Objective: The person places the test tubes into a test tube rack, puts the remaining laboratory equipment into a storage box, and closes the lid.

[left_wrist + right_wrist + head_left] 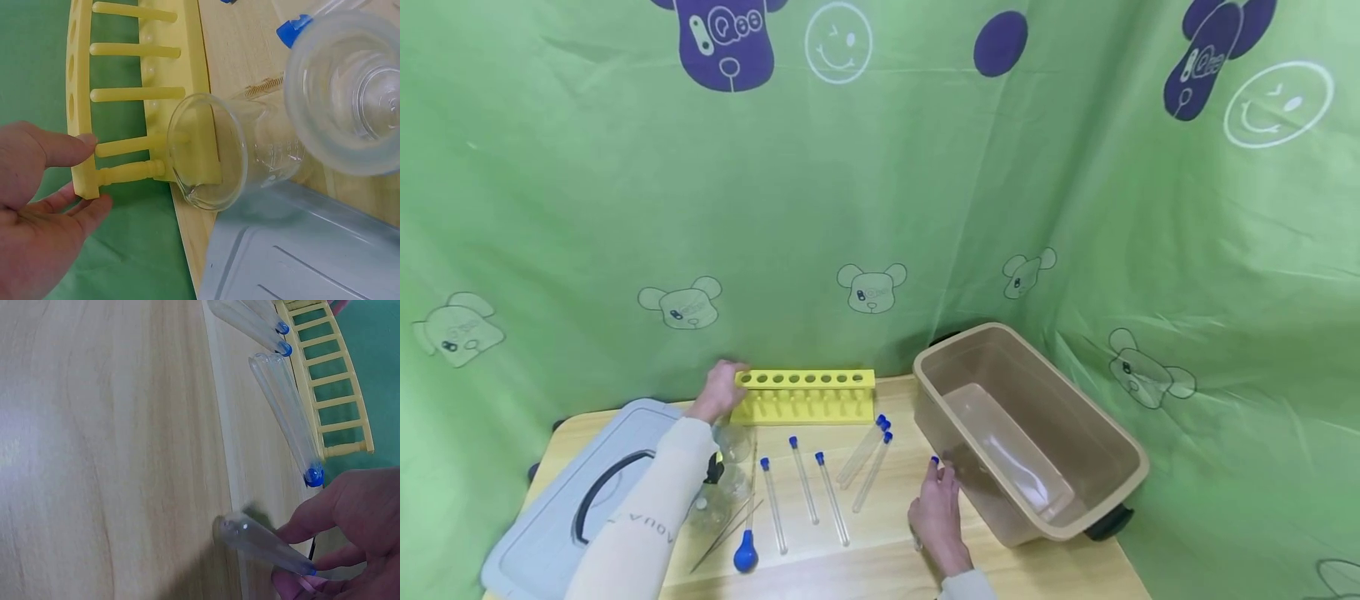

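Observation:
At the back of the table stands a yellow test tube rack (805,411), its holes and pegs bare. My left hand (721,390) grips the rack's left end, thumb on the top bar and fingers below it in the left wrist view. Beside the brown bin, my right hand (937,510) pinches a blue-capped test tube (262,544) near its cap. More capped test tubes (775,512) lie between the hands, some grouped close to the rack's right end. A glass beaker (269,140) is near the left hand, in front of the rack.
A deep brown bin (951,417) stands on the right, close beside the right hand. On the left lies a grey-blue lid (561,508) with a black handle. A blue-bulbed dropper (746,553), tweezers (718,537) and other glassware lie near it. Green curtain hangs behind.

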`<control>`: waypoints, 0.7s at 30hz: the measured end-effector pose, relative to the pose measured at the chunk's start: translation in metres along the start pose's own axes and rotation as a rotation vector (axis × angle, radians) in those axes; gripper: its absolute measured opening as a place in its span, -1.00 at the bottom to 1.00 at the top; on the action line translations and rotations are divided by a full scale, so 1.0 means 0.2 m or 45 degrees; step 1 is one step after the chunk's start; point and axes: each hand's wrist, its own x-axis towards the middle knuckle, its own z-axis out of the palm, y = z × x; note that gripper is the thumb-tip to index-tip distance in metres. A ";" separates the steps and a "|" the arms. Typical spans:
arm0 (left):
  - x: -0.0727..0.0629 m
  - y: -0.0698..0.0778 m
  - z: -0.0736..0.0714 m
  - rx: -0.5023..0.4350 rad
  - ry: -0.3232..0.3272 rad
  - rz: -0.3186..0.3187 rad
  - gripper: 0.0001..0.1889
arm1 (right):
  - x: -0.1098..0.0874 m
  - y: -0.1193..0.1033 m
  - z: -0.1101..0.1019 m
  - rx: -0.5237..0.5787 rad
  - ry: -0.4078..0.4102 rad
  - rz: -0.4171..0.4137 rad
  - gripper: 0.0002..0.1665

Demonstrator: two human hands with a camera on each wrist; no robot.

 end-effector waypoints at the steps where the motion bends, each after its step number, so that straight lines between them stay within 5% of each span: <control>1: 0.00 0.00 0.00 0.000 -0.004 0.001 -0.41 | 0.00 0.00 0.00 -0.008 0.003 -0.002 0.02; 15: 0.06 -0.01 -0.01 0.004 0.012 -0.014 -0.43 | 0.00 0.01 -0.03 0.025 0.005 0.022 0.03; 21: 0.07 -0.04 -0.01 -0.006 0.000 -0.028 -0.43 | 0.01 0.02 -0.04 -0.007 0.015 0.026 -0.15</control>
